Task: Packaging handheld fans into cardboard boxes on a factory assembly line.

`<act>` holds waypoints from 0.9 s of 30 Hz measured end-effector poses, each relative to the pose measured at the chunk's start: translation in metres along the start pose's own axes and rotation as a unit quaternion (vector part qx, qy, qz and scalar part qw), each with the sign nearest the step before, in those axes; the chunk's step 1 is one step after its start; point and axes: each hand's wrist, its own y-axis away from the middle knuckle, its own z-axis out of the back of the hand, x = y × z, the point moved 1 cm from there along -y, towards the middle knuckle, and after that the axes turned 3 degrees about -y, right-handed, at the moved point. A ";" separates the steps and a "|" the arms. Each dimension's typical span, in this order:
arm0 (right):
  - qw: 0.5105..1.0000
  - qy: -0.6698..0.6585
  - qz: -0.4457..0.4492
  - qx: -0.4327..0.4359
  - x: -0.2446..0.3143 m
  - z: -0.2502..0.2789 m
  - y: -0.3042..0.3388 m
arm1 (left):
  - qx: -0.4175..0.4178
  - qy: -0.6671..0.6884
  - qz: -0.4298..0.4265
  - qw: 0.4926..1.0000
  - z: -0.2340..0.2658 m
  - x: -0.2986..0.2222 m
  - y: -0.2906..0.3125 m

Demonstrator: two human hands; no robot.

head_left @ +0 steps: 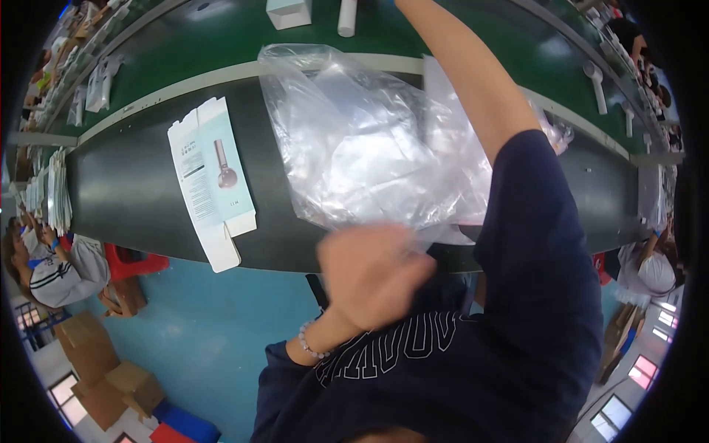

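My left hand (377, 273), with a beaded bracelet (313, 340) on its wrist, is in front of my chest at the table's near edge. Motion smears its fingers, so their hold is unclear. Just beyond it lies a large clear plastic bag (369, 148), crumpled and shiny; whether the hand touches it I cannot tell. My right arm (473, 74) stretches across the table and out past the upper edge, taking the hand out of sight. Left of the bag, a flattened white and pale-blue carton (214, 173) with a printed picture rests on the black tabletop (133, 177).
Beyond the table runs a green conveyor belt (199, 40) carrying an open pale box (289, 13) and a white handheld device (347, 16). Another white device (594, 85) lies farther right. Flat cartons (57, 192) stand at the left end. Other people (63, 269) sit at both sides.
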 end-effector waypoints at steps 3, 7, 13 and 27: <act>0.987 -0.093 -0.101 0.086 0.026 0.021 0.029 | 0.127 0.035 -0.120 0.984 -0.030 -0.029 0.001; 0.972 -0.057 -0.042 -0.224 0.035 0.044 0.072 | 0.189 -0.106 0.020 0.976 -0.049 -0.018 0.007; 0.964 -0.143 0.117 -0.191 0.087 0.140 0.165 | 0.305 -0.284 0.128 0.900 -0.050 -0.013 0.001; 0.931 -0.048 0.175 -0.318 0.102 0.178 0.278 | 0.295 -0.363 0.136 0.873 -0.048 -0.010 0.006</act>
